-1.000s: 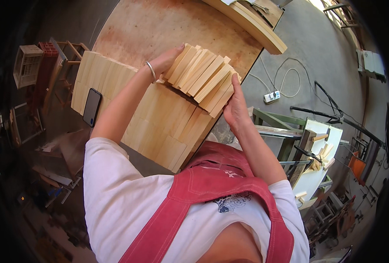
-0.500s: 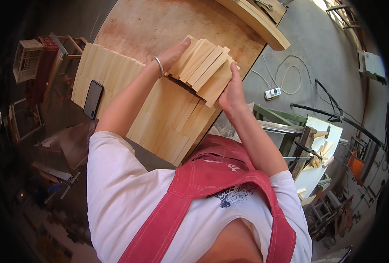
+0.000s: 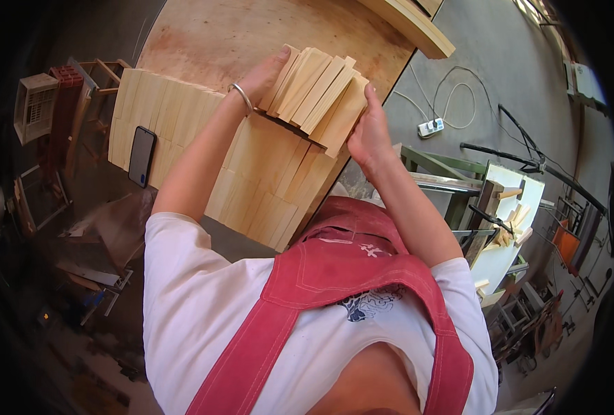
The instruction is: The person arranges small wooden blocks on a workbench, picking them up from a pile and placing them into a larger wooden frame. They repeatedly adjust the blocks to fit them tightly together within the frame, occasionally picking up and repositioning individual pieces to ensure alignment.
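Observation:
Between my two hands is a row of light wooden slats [image 3: 317, 93], standing close together and somewhat uneven at their ends. My left hand [image 3: 264, 77], with a bangle at the wrist, presses the left end of the row, its thumb on the top edge. My right hand [image 3: 369, 138] is closed against the right end, thumb up along the outermost slat. The fingers are largely hidden behind the wood. Under and nearer than the row lies a bed of closely laid wooden pieces [image 3: 251, 190] along the table's near side.
A dark phone [image 3: 142, 156] lies on the laid pieces at left. Bare brown tabletop [image 3: 210, 41] stretches beyond. Long wooden beams [image 3: 418, 31] lie at the far right corner. A power strip [image 3: 430, 128] with cables is on the floor. A green-framed machine [image 3: 438, 166] stands at right.
The view has shifted slightly. My hands still hold the row at both ends, and its slats look a little more evenly lined up.

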